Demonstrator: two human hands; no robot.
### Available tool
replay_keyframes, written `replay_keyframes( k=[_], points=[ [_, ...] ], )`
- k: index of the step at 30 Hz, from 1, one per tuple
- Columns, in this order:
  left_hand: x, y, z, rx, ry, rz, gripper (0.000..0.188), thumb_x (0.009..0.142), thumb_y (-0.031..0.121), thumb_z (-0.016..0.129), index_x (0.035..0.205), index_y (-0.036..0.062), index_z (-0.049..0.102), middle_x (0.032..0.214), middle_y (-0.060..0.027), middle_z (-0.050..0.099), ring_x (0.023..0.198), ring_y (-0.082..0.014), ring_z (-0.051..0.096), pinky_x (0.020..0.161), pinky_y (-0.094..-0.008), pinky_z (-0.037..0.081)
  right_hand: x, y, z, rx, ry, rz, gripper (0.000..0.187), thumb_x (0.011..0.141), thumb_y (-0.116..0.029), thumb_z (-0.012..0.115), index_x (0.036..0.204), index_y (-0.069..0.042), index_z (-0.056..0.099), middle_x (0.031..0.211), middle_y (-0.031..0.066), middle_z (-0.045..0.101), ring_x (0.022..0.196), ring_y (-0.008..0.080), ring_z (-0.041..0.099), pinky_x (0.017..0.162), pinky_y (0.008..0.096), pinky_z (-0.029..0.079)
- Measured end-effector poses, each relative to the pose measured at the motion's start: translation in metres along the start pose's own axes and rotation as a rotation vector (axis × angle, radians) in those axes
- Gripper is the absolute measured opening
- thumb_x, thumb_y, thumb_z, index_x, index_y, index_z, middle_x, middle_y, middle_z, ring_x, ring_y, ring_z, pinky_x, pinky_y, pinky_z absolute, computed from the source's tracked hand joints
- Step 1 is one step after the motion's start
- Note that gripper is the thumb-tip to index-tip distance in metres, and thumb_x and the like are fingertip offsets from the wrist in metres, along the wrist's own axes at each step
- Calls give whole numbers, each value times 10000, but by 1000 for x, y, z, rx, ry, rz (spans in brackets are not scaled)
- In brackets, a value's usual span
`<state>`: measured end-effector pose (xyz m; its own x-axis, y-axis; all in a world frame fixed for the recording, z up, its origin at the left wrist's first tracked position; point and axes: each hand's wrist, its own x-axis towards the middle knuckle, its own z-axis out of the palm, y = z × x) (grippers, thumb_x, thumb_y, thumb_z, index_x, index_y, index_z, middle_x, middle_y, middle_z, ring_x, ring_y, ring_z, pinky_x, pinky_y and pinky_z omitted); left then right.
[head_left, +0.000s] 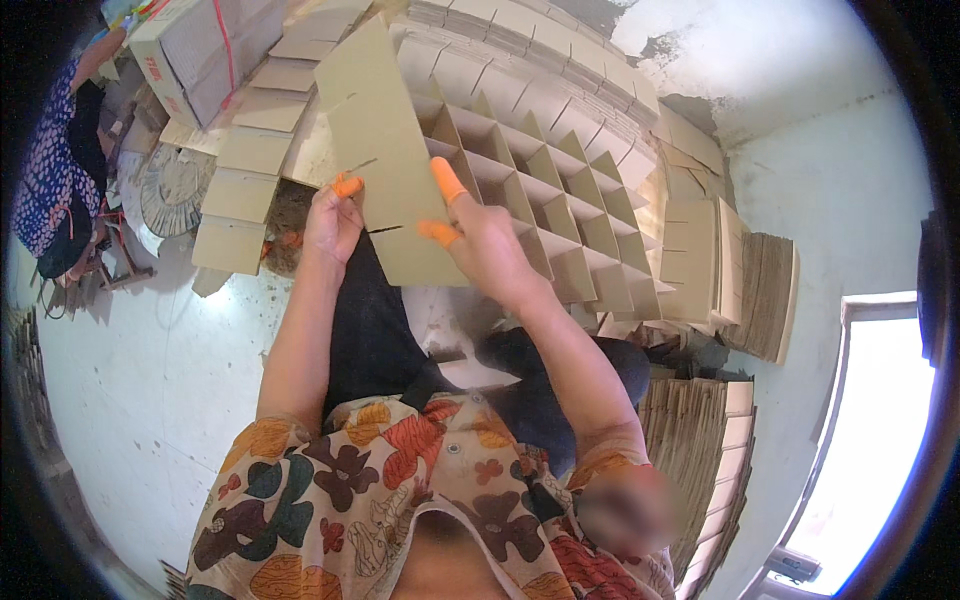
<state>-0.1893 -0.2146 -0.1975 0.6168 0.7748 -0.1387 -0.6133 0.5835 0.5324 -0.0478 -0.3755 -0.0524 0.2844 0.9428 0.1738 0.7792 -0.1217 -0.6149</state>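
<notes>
A slotted cardboard divider strip (pixel 385 190) stands tilted before me, with short slits cut into its left side. My left hand (pixel 335 220), orange covers on its fingertips, pinches this strip at its left edge. On the opposite edge my right hand (pixel 490 245) grips the same strip, its orange-covered finger and thumb against the board. Just behind and right of the strip sits a cardboard grid (pixel 545 205) of interlocked dividers with open square cells. The strip hides the grid's left part.
Slotted cardboard sheets (pixel 540 50) are stacked behind the grid. A row of overlapping cardboard pieces (pixel 250 150) lies left, below a white carton (pixel 205 55). More cardboard stacks (pixel 765 295) stand at right and beside my right leg (pixel 695 450). Someone in spotted clothing (pixel 55 170) is at far left.
</notes>
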Motion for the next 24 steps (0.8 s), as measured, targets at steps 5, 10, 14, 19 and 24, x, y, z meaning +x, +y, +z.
replay_keyframes(
  k=[5,10,14,19,24],
  points=[
    [-10,5,16,53,-55,66,279,881,183,561,1095,5,573,1109,-130,624,901,-225,629,769,-332,520,-1,13,-32,134,255,-5,591,785,-33,682,1331,-8,458,740,212,577,550,215,516,566,293,467],
    [-8,5,21,114,-21,237,292,851,69,576,1136,11,571,1056,-114,624,793,-190,617,668,-284,503,9,-6,-51,13,272,50,528,770,-13,650,1274,35,497,630,222,538,489,271,529,507,334,451],
    [-7,1,29,415,49,227,334,790,-65,599,1118,1,596,950,-76,629,721,-136,595,614,-244,478,19,-11,-37,-3,287,-41,487,746,2,642,1210,86,518,665,245,556,564,350,575,527,376,460],
    [-1,-4,21,507,64,207,253,784,-72,621,1027,-1,626,846,-49,632,682,-113,589,595,-222,475,33,-13,-20,-21,308,-70,182,717,38,688,846,95,573,694,174,586,460,112,398,443,288,378],
    [1,-6,17,460,69,188,208,794,-65,622,991,0,621,842,-54,636,670,-113,594,581,-223,482,42,-16,-22,-56,340,-138,505,707,17,696,1188,83,559,577,144,472,472,179,415,476,314,393]
  ],
)
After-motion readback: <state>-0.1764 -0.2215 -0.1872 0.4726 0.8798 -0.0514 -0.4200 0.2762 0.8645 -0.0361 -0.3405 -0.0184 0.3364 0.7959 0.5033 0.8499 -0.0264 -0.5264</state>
